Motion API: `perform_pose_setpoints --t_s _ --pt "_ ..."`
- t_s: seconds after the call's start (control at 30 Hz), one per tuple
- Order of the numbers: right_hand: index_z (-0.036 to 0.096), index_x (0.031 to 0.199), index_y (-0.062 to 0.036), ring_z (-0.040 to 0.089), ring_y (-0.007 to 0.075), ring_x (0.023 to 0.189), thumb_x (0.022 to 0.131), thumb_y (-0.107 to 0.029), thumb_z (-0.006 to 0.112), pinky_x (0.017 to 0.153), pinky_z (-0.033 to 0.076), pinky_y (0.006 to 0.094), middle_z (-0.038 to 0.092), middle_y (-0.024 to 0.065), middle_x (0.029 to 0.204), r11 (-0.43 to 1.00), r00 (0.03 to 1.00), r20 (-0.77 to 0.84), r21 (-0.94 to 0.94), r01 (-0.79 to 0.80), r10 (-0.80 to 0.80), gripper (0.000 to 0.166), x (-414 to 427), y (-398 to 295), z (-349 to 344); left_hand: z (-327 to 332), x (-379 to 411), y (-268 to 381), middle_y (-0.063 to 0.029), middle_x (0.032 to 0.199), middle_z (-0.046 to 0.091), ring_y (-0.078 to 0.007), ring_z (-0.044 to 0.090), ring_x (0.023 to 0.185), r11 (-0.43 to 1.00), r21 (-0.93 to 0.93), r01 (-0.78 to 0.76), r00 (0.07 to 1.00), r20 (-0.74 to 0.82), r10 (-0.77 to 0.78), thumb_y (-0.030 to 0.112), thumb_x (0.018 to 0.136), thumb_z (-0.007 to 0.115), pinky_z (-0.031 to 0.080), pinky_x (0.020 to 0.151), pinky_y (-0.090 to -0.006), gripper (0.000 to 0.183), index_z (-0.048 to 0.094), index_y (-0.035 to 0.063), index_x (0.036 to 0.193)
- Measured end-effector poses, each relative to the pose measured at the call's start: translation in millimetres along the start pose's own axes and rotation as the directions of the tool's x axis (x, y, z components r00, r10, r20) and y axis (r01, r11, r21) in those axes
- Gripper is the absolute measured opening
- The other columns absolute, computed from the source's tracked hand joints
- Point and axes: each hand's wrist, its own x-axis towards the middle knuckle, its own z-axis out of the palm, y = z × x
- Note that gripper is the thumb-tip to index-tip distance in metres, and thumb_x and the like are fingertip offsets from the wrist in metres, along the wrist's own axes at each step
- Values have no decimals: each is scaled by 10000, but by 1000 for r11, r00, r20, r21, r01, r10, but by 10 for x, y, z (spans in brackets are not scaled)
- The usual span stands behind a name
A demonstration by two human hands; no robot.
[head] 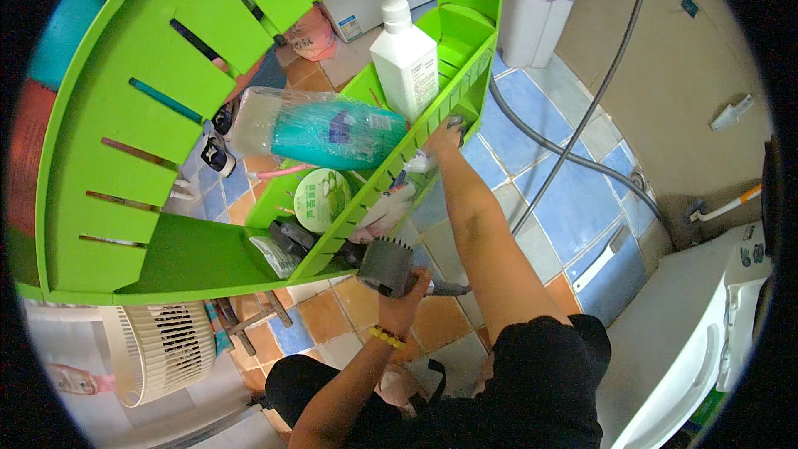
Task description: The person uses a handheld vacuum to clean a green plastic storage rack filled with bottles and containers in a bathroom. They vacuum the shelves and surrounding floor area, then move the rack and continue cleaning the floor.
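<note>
My left hand (408, 293), with a yellow bead bracelet at the wrist, grips a dark cylindrical head (383, 265) edged with short prongs, like a hair dryer diffuser. It is beside the near end of a green plastic shelf rack (81, 156). My right hand (444, 137) reaches to the rack's lower level, by a small dark grey object (458, 125); its fingers are partly hidden. On the tier above stand a white capped bottle (408, 68) and a round aloe gel tub (321, 199). A teal bottle in clear film (340, 128) lies tilted between them.
A grey hose (561, 153) crosses the tiled floor on the right, near a white-handled brush (601, 259). A white toilet (673, 330) is at lower right, a white bin (536, 25) at the back. A cream plastic basket (165, 349) stands at lower left.
</note>
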Motion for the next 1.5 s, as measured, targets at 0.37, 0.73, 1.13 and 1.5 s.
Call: perform_pose_setpoints --t_s 0.37,0.73,1.13,1.5 --pt "519 1236 -75 428 266 1208 851 -289 455 936 391 415 375 173 1362 938 830 481 -40 344 -283 445 -352 77 -11 -13 76 -80 -22 858 617 -101 561 764 993 103 -54 996 72 47 154 815 665 464 694 -255 137 617 35 863" --pt "640 977 -24 607 313 951 835 -175 462 767 500 385 608 169 1061 930 960 277 361 -66 -40 273 -108 -132 6 -90 64 -97 -39 891 621 -99 550 753 995 77 -62 998 21 61 85 812 656 474 692 -257 93 592 33 855" --pt "608 1062 -32 545 340 1069 824 -249 490 839 467 404 518 157 1218 914 690 600 226 337 -404 342 -75 -257 189 -158 72 -157 -30 873 617 -114 572 787 994 106 -29 1000 11 28 135 814 663 472 717 -262 130 612 32 875" --pt "578 1163 -107 560 249 1066 848 -284 493 861 450 414 574 61 1176 990 894 443 -87 112 -62 370 325 -23 697 -137 81 -167 -35 849 636 -116 584 755 981 156 -112 993 66 102 68 771 698 484 692 -259 120 597 31 824"
